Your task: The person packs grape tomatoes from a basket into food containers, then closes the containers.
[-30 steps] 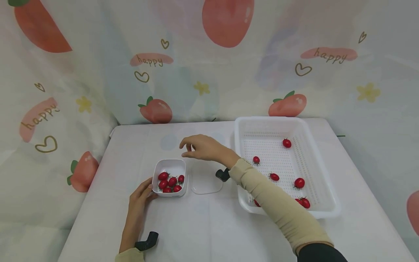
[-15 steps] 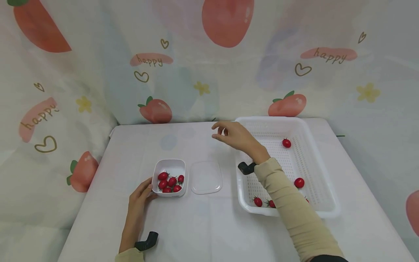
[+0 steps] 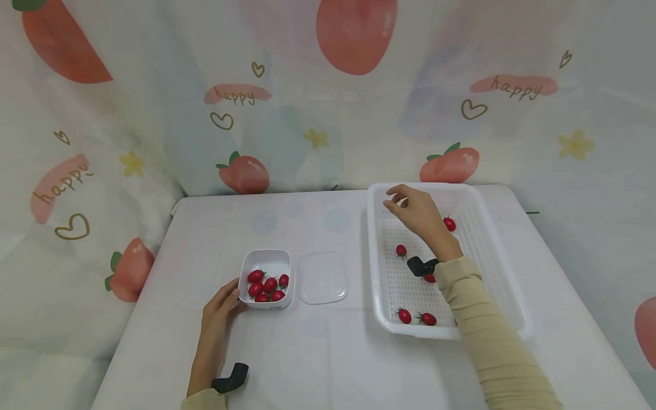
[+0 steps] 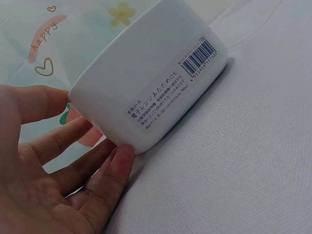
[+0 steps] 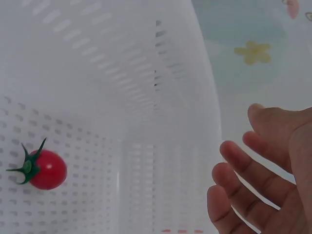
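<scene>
Tomatoes (image 3: 270,284), small, red and green-stemmed, lie inside a white square plastic box (image 3: 266,259), others in the white perforated plastic basket (image 3: 377,285) right of it, past a clear plastic lid (image 3: 323,277). The left hand (image 3: 219,306) rests relaxed fingers against the box's left side; the right hand (image 3: 417,213), fingers loosely bent and released, hovers over the basket.

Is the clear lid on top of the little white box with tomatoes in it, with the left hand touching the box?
Not quite: the clear lid isn't on the white box. The head view shows it lying on the table beside the box. The left hand is indeed touching the box.
</scene>
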### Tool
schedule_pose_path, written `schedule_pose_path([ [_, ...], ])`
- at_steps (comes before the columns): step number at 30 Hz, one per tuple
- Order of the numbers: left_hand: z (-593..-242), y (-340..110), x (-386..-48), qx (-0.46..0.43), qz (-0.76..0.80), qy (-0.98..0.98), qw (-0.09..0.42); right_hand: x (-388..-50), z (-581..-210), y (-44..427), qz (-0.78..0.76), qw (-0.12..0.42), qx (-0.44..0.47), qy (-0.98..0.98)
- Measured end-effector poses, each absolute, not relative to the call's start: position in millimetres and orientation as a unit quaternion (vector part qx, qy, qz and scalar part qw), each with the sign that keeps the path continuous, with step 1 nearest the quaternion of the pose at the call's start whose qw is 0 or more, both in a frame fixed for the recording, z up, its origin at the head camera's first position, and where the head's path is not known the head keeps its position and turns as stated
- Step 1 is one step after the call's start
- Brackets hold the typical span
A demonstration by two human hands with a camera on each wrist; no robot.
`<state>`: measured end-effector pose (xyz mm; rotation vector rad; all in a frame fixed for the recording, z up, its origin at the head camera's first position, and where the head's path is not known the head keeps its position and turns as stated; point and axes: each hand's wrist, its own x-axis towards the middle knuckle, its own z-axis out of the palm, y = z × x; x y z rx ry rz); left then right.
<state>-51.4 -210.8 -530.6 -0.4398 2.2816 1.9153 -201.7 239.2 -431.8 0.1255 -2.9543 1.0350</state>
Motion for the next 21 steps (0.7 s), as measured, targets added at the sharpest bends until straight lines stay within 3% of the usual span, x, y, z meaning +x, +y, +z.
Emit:
schedule_pose_path([
  [8, -530, -210, -53, -0.147, 0.632, 0.758, 0.065, -191, -445, 271, 0.337, 0.064, -0.034, -0.939],
  [21, -531, -210, -52, -0.143, 0.634, 0.758, 0.059, -185, -464, 306, 0.310, 0.023, -0.128, -0.942],
])
